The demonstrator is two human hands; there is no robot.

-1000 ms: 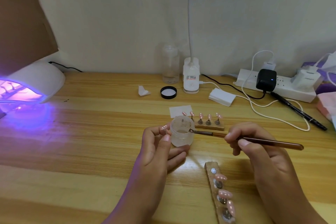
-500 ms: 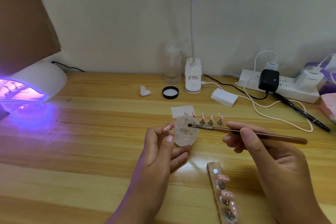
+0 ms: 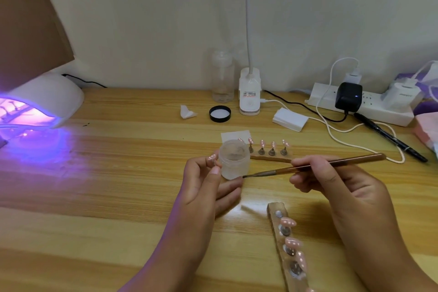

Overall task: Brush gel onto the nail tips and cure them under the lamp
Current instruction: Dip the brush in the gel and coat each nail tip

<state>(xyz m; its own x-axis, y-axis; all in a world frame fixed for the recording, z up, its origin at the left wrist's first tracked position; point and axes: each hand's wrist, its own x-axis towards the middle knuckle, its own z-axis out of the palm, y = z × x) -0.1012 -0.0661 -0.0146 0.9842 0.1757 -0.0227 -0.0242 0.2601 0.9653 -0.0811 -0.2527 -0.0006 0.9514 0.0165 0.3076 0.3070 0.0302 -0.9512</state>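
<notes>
In the head view, the left hand (image 3: 203, 187) grips a small frosted gel jar (image 3: 234, 159) between thumb and fingers over the wooden counter (image 3: 118, 197). The right hand (image 3: 331, 180) pinches a brown brush (image 3: 315, 166), whose bristle end lies beside the jar's lower wall, outside its mouth. Pink nail tips (image 3: 288, 223) stand on a wooden strip (image 3: 283, 258) by the right wrist. Another row (image 3: 267, 147) stands just behind the jar. The curing lamp (image 3: 45, 102) glows purple at far left.

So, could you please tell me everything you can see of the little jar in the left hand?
The jar is small, round and looks like frosted translucent plastic, open-topped, roughly upright. The left hand grips it, thumb and fingers round its wall. The brush has its tip against or just beside its lower right side, outside the mouth.
</notes>
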